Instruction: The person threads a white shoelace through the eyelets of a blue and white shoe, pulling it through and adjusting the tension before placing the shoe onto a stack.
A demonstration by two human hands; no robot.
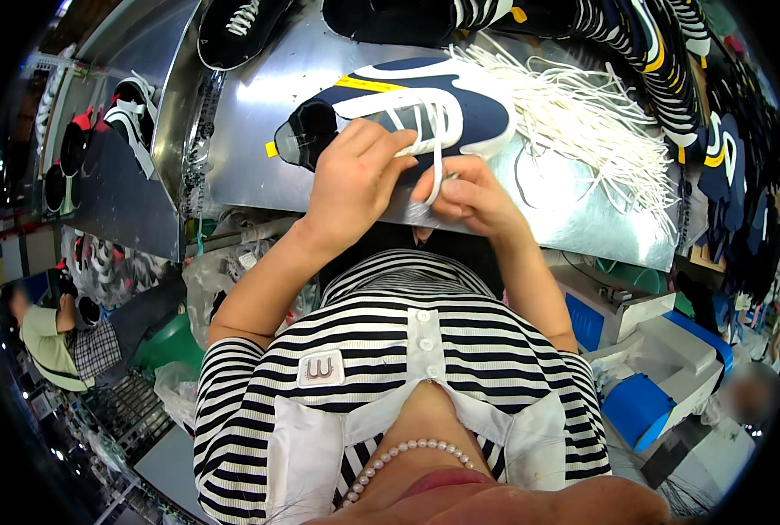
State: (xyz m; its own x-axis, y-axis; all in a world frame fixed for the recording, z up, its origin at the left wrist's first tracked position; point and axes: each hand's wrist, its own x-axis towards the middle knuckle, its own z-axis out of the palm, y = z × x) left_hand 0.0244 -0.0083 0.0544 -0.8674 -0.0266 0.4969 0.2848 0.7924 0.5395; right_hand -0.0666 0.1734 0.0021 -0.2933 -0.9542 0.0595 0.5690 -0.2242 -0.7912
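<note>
A navy, grey and white shoe upper (484, 114) with a yellow stripe lies on its side on the metal worktable, its heel to the left and toe to the right. White shoelace (436, 162) runs across its eyelets, and one length hangs toward me. My left hand (355, 175) is closed at the near edge of the lacing, thumb and forefinger gripping the upper there; the palm hides part of the shoe. Just to the right, my right hand (470, 194) pinches the hanging lace between thumb and fingers.
A big pile of loose white laces (574, 114) spreads over the right of the worktable (259, 166). Black shoes (241, 35) line the far edge, and stacked uppers (661, 61) stand at right. Another metal surface with shoes is at left; a seated person (53, 337) works beyond.
</note>
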